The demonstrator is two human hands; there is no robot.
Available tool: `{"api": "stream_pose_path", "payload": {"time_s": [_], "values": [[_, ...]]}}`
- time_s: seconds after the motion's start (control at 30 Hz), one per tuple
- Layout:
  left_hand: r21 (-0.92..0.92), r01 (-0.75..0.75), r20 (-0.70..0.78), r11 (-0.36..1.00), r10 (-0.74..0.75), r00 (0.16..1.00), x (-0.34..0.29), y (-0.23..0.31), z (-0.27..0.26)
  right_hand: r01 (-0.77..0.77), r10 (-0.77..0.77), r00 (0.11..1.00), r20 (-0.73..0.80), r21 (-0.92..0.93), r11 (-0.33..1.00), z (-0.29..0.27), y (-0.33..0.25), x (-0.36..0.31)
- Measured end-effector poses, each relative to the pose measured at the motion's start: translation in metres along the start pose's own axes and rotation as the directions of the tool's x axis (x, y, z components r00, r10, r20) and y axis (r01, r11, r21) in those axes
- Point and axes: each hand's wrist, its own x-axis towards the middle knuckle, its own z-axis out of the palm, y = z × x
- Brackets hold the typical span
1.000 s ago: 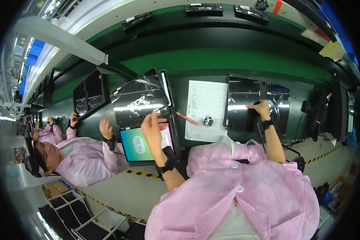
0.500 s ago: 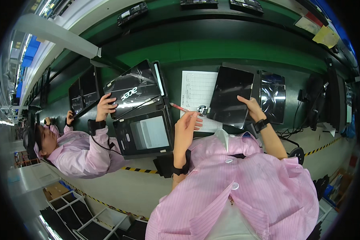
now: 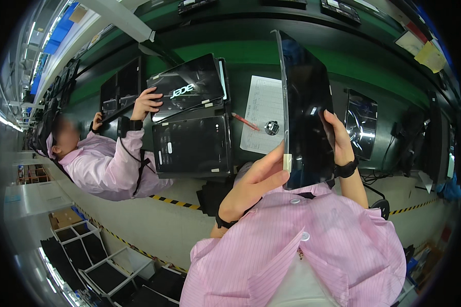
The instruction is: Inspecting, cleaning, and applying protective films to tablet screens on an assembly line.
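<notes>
A thin black tablet (image 3: 305,107) stands on edge close to my face, its dark glossy face turned right. My left hand (image 3: 258,179) grips its lower left edge near a small white tag. My right hand (image 3: 335,135), with a black wrist strap, presses against the tablet's dark face from the right. Both my sleeves are pink striped.
A co-worker in a pink coat (image 3: 105,163) at the left rests a hand (image 3: 146,102) on a black laptop lid (image 3: 189,87). Below the lid lies another dark device (image 3: 192,146). A printed sheet (image 3: 261,120), a red pen (image 3: 246,122) and a small round part (image 3: 271,128) sit on the green bench (image 3: 230,51).
The tablet has come up from the bench onto its edge, much nearer to me. My left hand left the sheet and took the tablet's edge. The co-worker's lit screen is now dark.
</notes>
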Motion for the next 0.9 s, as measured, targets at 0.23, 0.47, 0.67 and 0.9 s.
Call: {"api": "stream_pose_path", "payload": {"time_s": [0.23,0.47,0.67,0.9], "values": [[0.874,-0.267,-0.093,0.405,0.681,0.727,-0.012,0.046,-0.022,0.543,-0.308,0.837,0.453,-0.609,0.579,0.041,-0.041,-0.049],[0.97,-0.224,0.24,-0.095,0.536,0.81,0.004,0.085,0.007,0.935,-0.139,0.215,0.967,-0.245,-0.258,0.073,-0.07,-0.071],[0.903,-0.342,0.123,0.261,0.605,0.786,0.003,0.065,0.008,0.871,-0.319,0.14,0.937,-0.27,-0.41,0.08,-0.105,-0.08],[0.663,-0.501,-0.319,0.557,0.815,0.483,0.022,0.019,0.033,0.228,-0.356,0.877,0.323,0.372,0.9,0.017,-0.028,-0.038]]}}
